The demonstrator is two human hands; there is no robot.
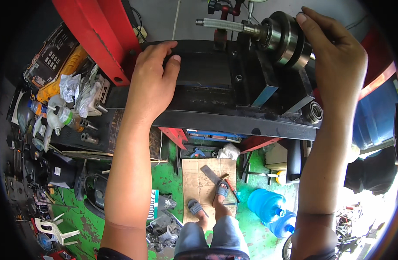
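Observation:
A steel crankshaft (pixel 280 39), with round webs and a long threaded end pointing left, lies on black V-block supports (pixel 262 91) atop a black steel beam (pixel 216 119). A red dial indicator holder (pixel 225 13) stands behind the threaded end. My right hand (pixel 333 56) grips the crankshaft's round webs from the right, thumb on the upper rim. My left hand (pixel 153 78) is at the beam's left part beside a red upright, fingers slightly bent and apart, holding nothing visible. A bearing-like steel ring (pixel 314 112) sits at the right on the beam.
Red frame posts (pixel 99 30) flank the beam. Left are a cluttered bench (pixel 77 138), bottles and bags. Below, my sandalled feet stand on cardboard (pixel 194 177) with tools, beside blue water jugs (pixel 268 208) and a white plastic chair (pixel 55 229). A blue drum (pixel 372 121) is at the right.

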